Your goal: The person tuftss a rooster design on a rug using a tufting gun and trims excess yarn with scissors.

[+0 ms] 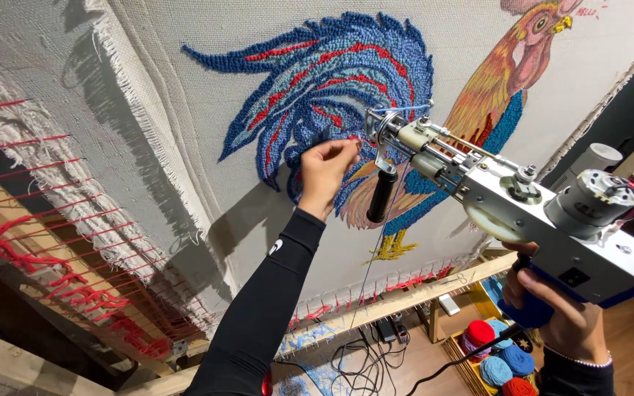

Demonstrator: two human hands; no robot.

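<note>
My right hand (560,308) grips the blue handle of a tufting gun (508,194), white and metal, with a black front grip hanging below. Its needle end points at the stretched cloth (185,95). My left hand (326,170), in a black sleeve, pinches a thin strand of yarn (352,139) right at the needle tip. Just behind the tip is the blue and red tufted tail of a rooster design (332,81), with an orange painted rooster body to the right.
A wooden frame (405,297) with red yarn lacing holds the cloth. Below on the floor lie cables (365,359) and a yellow crate of yarn balls (500,356) in red, blue and purple. A blue yarn strand hangs down from the gun.
</note>
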